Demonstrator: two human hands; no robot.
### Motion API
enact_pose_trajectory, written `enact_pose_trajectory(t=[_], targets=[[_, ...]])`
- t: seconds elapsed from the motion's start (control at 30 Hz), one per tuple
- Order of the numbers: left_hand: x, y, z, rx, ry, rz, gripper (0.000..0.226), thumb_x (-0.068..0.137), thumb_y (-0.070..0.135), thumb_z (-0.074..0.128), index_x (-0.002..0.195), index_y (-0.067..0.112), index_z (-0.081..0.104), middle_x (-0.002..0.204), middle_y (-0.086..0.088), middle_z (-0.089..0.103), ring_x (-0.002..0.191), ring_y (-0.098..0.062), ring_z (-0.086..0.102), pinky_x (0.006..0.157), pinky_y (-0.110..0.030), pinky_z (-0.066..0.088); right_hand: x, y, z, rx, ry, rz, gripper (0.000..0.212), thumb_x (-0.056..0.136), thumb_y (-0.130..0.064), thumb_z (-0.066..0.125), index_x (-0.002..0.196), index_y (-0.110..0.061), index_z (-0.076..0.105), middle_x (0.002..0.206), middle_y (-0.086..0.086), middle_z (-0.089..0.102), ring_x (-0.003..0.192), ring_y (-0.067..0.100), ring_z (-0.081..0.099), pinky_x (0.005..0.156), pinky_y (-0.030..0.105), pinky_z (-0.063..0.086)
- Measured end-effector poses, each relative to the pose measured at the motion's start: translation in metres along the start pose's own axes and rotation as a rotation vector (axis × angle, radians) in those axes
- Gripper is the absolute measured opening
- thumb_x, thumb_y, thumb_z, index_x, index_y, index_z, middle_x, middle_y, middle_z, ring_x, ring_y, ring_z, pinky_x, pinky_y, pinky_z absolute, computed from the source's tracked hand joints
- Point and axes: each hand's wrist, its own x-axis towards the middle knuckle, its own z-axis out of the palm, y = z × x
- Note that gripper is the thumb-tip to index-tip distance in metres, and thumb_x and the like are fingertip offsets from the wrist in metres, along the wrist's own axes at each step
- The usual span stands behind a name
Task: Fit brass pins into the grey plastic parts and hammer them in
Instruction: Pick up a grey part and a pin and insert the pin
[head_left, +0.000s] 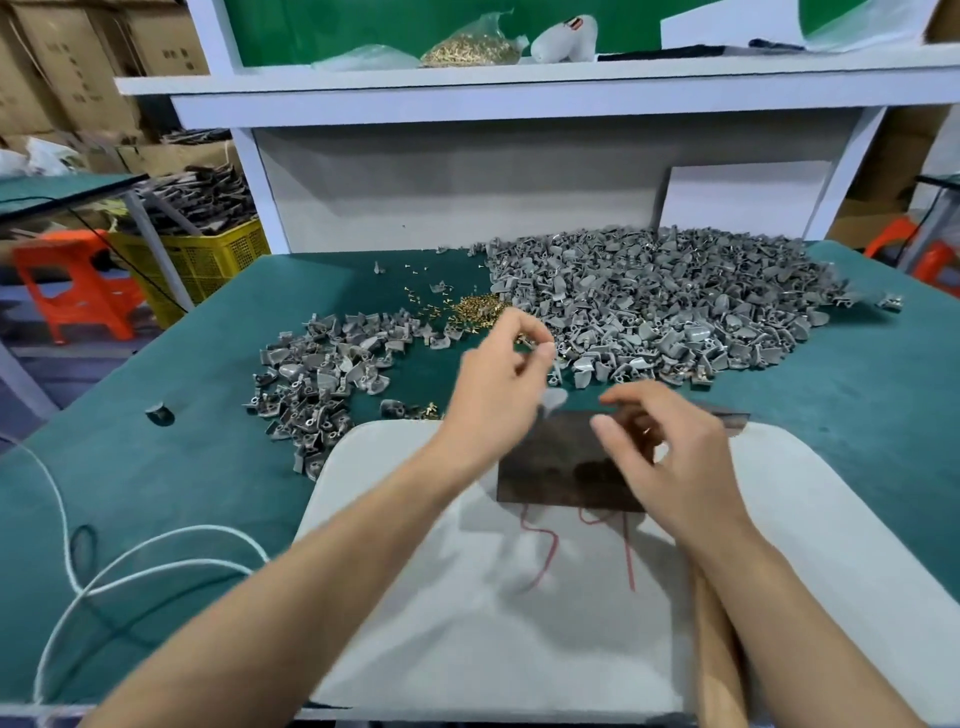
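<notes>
On the green bench mat (171, 483), in the head view, we see the left hand (493, 389) raised over the mat's middle. Its thumb and curled forefinger pinch a small brass-coloured piece (522, 340) (blurred, so we cannot say whether it is one pin or several). The right hand (665, 457) hovers over a dark metal plate (550, 478) with its fingers loosely curled. Something glints inside them, and we cannot tell whether it is held. The plate lies on a white board (467, 597) at the near edge. Loose brass pins (475, 310) lie scattered just beyond the left hand, between a small heap of grey plastic parts (322, 374) on the left and a large heap (665, 301) on the right. A single grey part (555, 399) shows, blurred, just under the left hand's fingers. A white cord (67, 561) loops at the left.
</notes>
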Motion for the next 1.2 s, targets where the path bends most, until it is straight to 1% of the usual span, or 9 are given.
enact_pose_trajectory(t=[0.07, 0.23, 0.33, 0.47, 0.67, 0.77, 0.87, 0.93, 1.2], targets=[[-0.01, -0.001, 0.018, 0.008, 0.064, 0.046, 0.015, 0.096, 0.017, 0.051, 0.086, 0.027, 0.046, 0.041, 0.008, 0.045, 0.037, -0.007, 0.034, 0.044, -0.019, 0.029, -0.001, -0.004, 0.0, 0.065, -0.027, 0.007, 0.013, 0.083, -0.038, 0.058, 0.094, -0.032, 0.062, 0.084, -0.019, 0.065, 0.081, 0.008, 0.065, 0.076, 0.049, 0.05], [-0.022, -0.011, 0.03, 0.091, 0.13, 0.202, 0.019, 0.094, 0.015, 0.053, 0.09, 0.031, 0.044, 0.046, 0.01, 0.046, 0.045, -0.006, 0.041, 0.051, -0.02, 0.031, 0.0, -0.001, 0.007, 0.185, -0.081, -0.008, 0.009, 0.076, -0.023, 0.069, 0.084, -0.025, 0.065, 0.08, -0.014, 0.067, 0.072, 0.005, 0.064, 0.07, 0.035, 0.053], [-0.021, -0.012, 0.028, 0.056, 0.149, 0.227, 0.015, 0.094, 0.017, 0.051, 0.092, 0.03, 0.045, 0.055, 0.009, 0.057, 0.051, -0.004, 0.052, 0.057, -0.021, 0.042, 0.001, 0.004, 0.008, 0.263, -0.059, 0.03, 0.016, 0.074, -0.017, 0.07, 0.081, -0.029, 0.061, 0.081, -0.012, 0.064, 0.07, 0.01, 0.063, 0.066, 0.041, 0.053], [-0.022, -0.014, 0.024, -0.009, 0.158, 0.202, 0.012, 0.091, 0.013, 0.055, 0.091, 0.025, 0.053, 0.079, 0.01, 0.064, 0.081, -0.01, 0.061, 0.077, -0.032, 0.049, 0.002, 0.009, 0.007, -0.029, 0.024, -0.087, 0.015, 0.074, -0.015, 0.07, 0.082, -0.025, 0.062, 0.085, -0.016, 0.052, 0.077, 0.013, 0.059, 0.064, 0.054, 0.048], [-0.024, -0.015, 0.021, -0.082, 0.096, 0.177, 0.015, 0.085, 0.009, 0.065, 0.085, 0.023, 0.06, 0.079, 0.014, 0.063, 0.078, -0.002, 0.058, 0.076, -0.02, 0.047, -0.001, 0.007, 0.011, -0.059, -0.074, -0.121, 0.007, 0.08, -0.024, 0.068, 0.086, -0.021, 0.071, 0.085, -0.014, 0.061, 0.078, 0.011, 0.062, 0.07, 0.055, 0.047], [-0.024, -0.014, 0.019, -0.127, 0.093, 0.166, 0.022, 0.084, 0.011, 0.068, 0.087, 0.03, 0.057, 0.077, 0.015, 0.066, 0.081, -0.002, 0.063, 0.074, -0.017, 0.045, 0.0, 0.008, 0.01, 0.059, 0.05, -0.061, 0.018, 0.083, -0.016, 0.063, 0.097, -0.027, 0.067, 0.087, -0.018, 0.064, 0.08, 0.002, 0.062, 0.075, 0.042, 0.052], [-0.025, -0.012, 0.017, -0.106, 0.053, 0.155, 0.024, 0.085, 0.017, 0.069, 0.093, 0.033, 0.053, 0.078, 0.013, 0.071, 0.081, -0.007, 0.066, 0.079, -0.029, 0.049, 0.002, 0.009, 0.008, 0.171, 0.143, 0.018, 0.024, 0.083, -0.015, 0.063, 0.102, -0.03, 0.062, 0.086, -0.012, 0.063, 0.079, 0.007, 0.061, 0.075, 0.023, 0.051], [-0.025, -0.012, 0.017, -0.089, -0.01, 0.183, 0.023, 0.085, 0.018, 0.068, 0.099, 0.029, 0.054, 0.081, 0.012, 0.073, 0.079, -0.01, 0.067, 0.084, -0.038, 0.05, 0.003, 0.009, 0.008, 0.182, 0.122, 0.02, 0.022, 0.083, -0.015, 0.062, 0.102, -0.028, 0.064, 0.088, -0.01, 0.063, 0.079, 0.011, 0.061, 0.075, 0.026, 0.051], [-0.025, -0.014, 0.016, -0.16, -0.106, 0.161, 0.021, 0.085, 0.011, 0.069, 0.101, 0.019, 0.057, 0.075, 0.009, 0.071, 0.071, -0.013, 0.064, 0.072, -0.022, 0.049, 0.002, 0.008, 0.005, 0.177, 0.047, 0.005, 0.025, 0.078, 0.001, 0.072, 0.086, -0.023, 0.067, 0.083, -0.007, 0.064, 0.073, 0.008, 0.062, 0.068, 0.02, 0.051]])
